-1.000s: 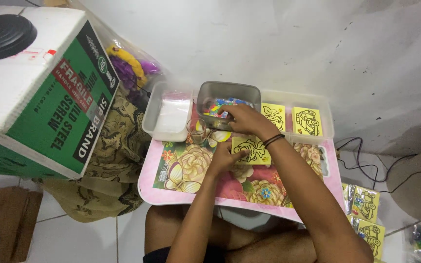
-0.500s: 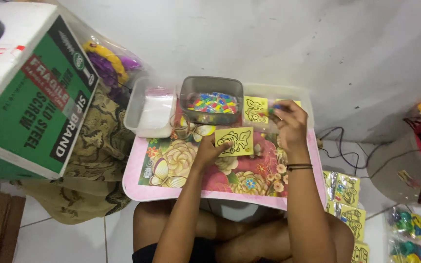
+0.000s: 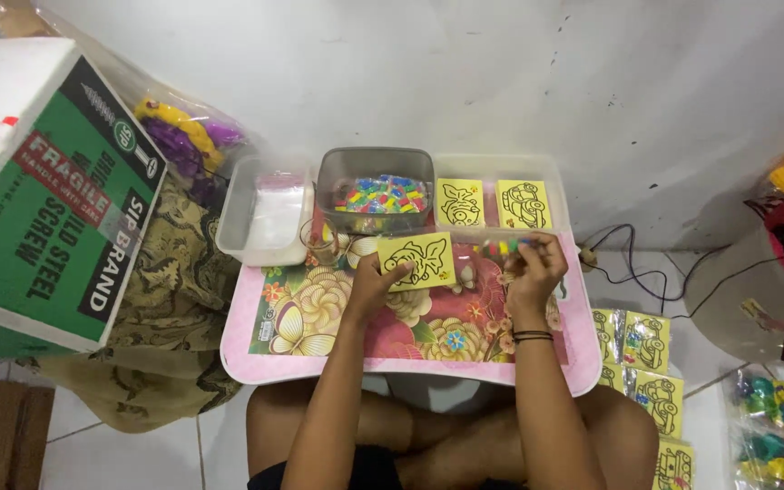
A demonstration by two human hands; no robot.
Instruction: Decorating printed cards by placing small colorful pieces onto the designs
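Note:
My left hand (image 3: 369,286) holds a yellow card with a black line drawing (image 3: 416,259) by its lower left corner, above the pink flowered lap table (image 3: 319,358). My right hand (image 3: 534,268) is closed on a few small coloured tubes (image 3: 504,247) near the table's far right. Behind them stands a grey tub of small coloured pieces (image 3: 378,192). A clear tray (image 3: 501,168) to its right holds two more yellow cards (image 3: 459,201).
A clear tub with plastic bags (image 3: 263,213) sits left of the grey tub. A big green and white cardboard box (image 3: 43,195) stands at left. Packed yellow card sets (image 3: 643,363) lie on the floor at right, with cables (image 3: 646,263) by the wall.
My right hand left the grey tub and moved right with coloured tubes in it. My left hand lifted the yellow card slightly. The view shifted left.

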